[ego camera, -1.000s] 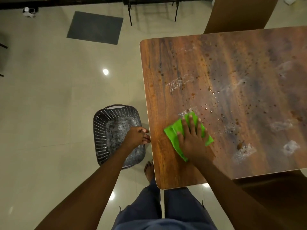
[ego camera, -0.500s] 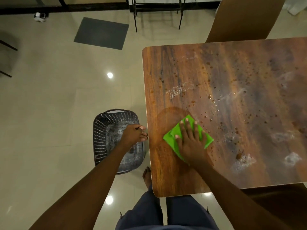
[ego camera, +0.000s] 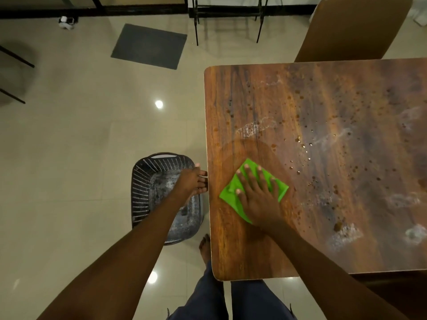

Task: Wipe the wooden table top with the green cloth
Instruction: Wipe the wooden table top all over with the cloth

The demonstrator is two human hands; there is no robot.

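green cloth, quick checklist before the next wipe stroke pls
1. Right hand flat on the green cloth, fingers spread: ok.
2. Cloth lying on the wooden table top, inside the edge: ok.
3. Table top clean: not ok; brown spots and white smears lie beyond the cloth.
4. Left hand touching the table edge: cannot tell.
5. Basket on the floor beside the table edge, under the left hand: ok.
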